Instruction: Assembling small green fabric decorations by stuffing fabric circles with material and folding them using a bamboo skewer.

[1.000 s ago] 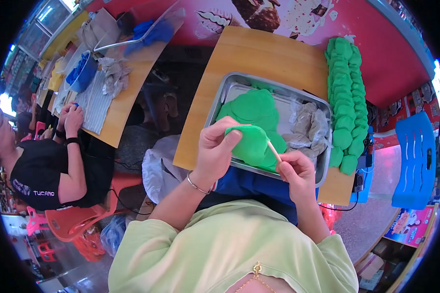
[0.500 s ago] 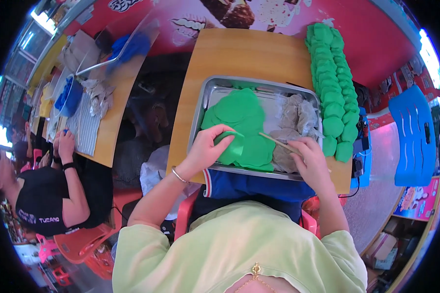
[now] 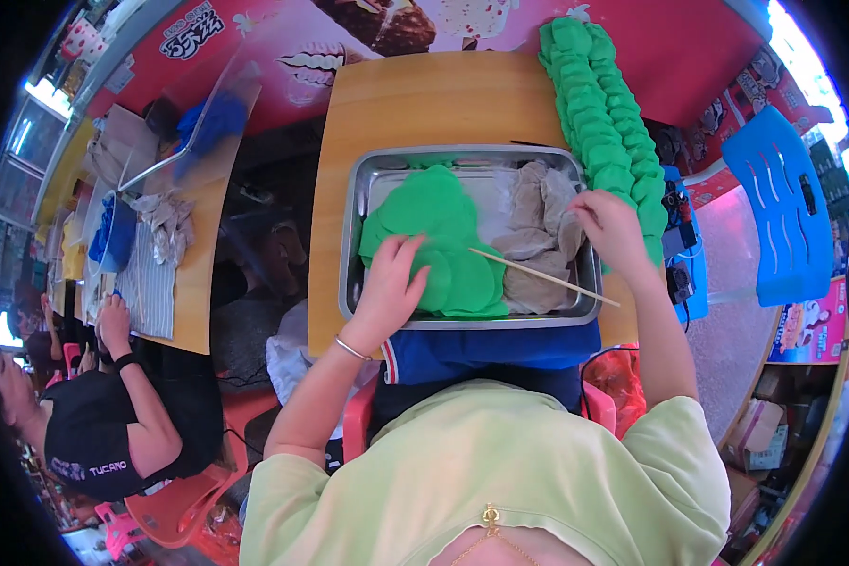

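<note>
A metal tray in front of me holds a loose pile of thin, round green sheets, perhaps fabric. My left hand rests over this pile, fingers apart and nothing gripped in them. Crumpled grey-beige thin pieces fill the tray's right part. Above their upper right edge, by the tray's rim, is my right hand. Its fingers are bent in toward the thumb, and what they pinch, if anything, is hidden. A thin pale wooden stick lies slantwise from the green pile over the tray's near right rim, touched by neither hand.
Overlapping green round pieces form long rows along the right side of the wooden table. A blue plastic chair stands farther right. At left, a person in black sits at another table with a blue container.
My right hand has let go of the stick and moved up to the tray's right rim. My left hand has released the green sheet it held. The view has shifted slightly.
</note>
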Tool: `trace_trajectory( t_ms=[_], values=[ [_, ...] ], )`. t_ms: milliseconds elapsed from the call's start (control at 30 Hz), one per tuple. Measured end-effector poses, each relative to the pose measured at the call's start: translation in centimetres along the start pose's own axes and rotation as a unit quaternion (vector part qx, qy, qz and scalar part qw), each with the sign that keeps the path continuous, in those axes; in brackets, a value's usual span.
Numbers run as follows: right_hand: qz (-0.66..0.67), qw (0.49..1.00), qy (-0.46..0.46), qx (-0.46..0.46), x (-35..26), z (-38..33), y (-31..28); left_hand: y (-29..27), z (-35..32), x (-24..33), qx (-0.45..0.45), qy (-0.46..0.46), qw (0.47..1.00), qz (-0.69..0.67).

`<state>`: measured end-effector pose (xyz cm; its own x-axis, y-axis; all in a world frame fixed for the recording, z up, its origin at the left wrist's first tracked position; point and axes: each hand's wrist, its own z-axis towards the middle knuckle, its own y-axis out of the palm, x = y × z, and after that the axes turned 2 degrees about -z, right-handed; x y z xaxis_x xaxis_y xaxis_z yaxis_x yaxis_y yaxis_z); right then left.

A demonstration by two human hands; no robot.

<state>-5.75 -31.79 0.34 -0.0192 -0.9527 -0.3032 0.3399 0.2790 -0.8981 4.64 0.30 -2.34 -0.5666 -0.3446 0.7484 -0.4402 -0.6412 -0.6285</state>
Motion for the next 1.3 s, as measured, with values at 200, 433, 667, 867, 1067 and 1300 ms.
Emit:
trace_trajectory(
  t_ms=[200,433,667,867,1067,1300],
  values=[
    [0.224,0.972,-0.011,-0.073,-5.4,2.3,-4.5,-1.2,2.2,3.7,0.041,0.127,0.991,-0.002],
    [0.272,0.944,-0.172,-0.072,-11.3,3.3,-5.4,2.1,3.5,7.6,-0.089,0.041,0.952,-0.291],
    [0.490,0.862,0.035,-0.122,-11.0,1.2,-0.7,4.3,2.2,7.2,0.067,-0.192,0.646,-0.735],
    [0.567,0.814,0.104,-0.072,-11.5,-0.7,3.2,4.8,1.6,7.4,0.080,-0.185,0.547,-0.813],
    [0.639,0.714,0.283,0.051,-11.9,1.8,-0.4,4.4,0.9,6.8,0.057,-0.193,0.574,-0.794],
    [0.351,0.932,0.075,-0.046,-11.4,4.9,-3.8,3.4,-0.1,6.6,0.036,-0.165,0.562,-0.810]
  ],
)
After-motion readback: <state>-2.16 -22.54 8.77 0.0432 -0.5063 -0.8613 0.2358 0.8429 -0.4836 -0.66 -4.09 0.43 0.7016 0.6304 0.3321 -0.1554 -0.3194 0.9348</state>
